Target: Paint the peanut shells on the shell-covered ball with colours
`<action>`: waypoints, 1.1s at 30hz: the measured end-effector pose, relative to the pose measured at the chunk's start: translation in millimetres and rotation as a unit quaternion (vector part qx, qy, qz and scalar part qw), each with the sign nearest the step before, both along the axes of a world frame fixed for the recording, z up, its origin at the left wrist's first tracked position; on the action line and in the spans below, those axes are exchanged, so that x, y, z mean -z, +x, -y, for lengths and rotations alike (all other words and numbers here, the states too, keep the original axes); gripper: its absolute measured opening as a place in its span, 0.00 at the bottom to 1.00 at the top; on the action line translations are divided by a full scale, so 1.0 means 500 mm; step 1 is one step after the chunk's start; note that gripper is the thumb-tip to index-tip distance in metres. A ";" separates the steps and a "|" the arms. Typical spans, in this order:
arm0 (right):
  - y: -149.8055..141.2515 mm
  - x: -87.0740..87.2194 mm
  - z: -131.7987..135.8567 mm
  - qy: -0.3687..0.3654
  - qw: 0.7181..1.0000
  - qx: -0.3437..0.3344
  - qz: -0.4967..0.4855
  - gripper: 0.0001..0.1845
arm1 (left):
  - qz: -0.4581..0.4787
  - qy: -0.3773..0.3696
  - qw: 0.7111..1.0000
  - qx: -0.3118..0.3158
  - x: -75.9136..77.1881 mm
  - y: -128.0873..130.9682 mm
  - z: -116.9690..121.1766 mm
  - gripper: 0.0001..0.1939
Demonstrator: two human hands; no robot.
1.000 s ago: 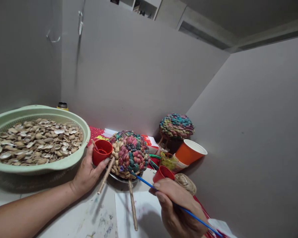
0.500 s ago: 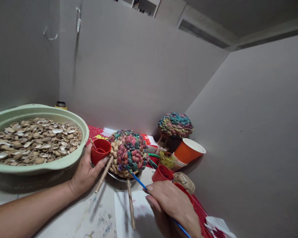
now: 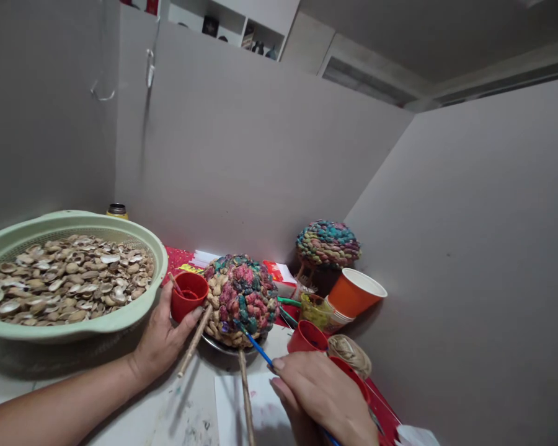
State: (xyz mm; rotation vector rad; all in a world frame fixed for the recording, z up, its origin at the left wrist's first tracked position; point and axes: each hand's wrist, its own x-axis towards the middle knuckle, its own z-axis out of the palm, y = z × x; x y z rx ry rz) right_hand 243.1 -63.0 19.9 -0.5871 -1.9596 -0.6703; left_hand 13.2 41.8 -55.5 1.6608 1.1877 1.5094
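Observation:
My left hand (image 3: 163, 339) is wrapped round a small red cup (image 3: 189, 295) of red paint with a stick in it. Beside the cup sits a dome of peanut shells (image 3: 242, 297), partly painted pink, teal and purple, resting on a metal plate with two brown sticks (image 3: 245, 396) poking out toward me. My right hand (image 3: 320, 396) pinches a thin blue paintbrush (image 3: 255, 344). Its tip touches the lower front of the dome.
A pale green basket (image 3: 88, 324) full of shell halves stands at the left. Behind the dome are a second painted dome (image 3: 328, 243), an orange paper cup (image 3: 354, 293), another red cup (image 3: 307, 337), a twine ball (image 3: 350, 350) and white paper (image 3: 265, 409) near me.
My right hand has slid left and nearer along the brush, so less of the handle shows. The brush tip stays on the dome's lower front. The camera view tilted down slightly.

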 end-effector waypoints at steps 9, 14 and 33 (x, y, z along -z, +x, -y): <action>0.002 -0.010 0.013 -0.036 0.999 -0.003 0.031 0.07 | -0.015 0.006 1.000 0.005 -0.008 0.000 0.002 0.34; 0.003 0.005 0.001 -0.013 1.000 -0.010 0.001 0.06 | -0.016 -0.004 1.000 0.004 -0.015 0.001 0.005 0.34; 0.038 -0.001 0.008 -0.009 1.000 0.005 -0.015 0.11 | 0.005 0.005 1.000 0.019 -0.014 0.003 0.004 0.31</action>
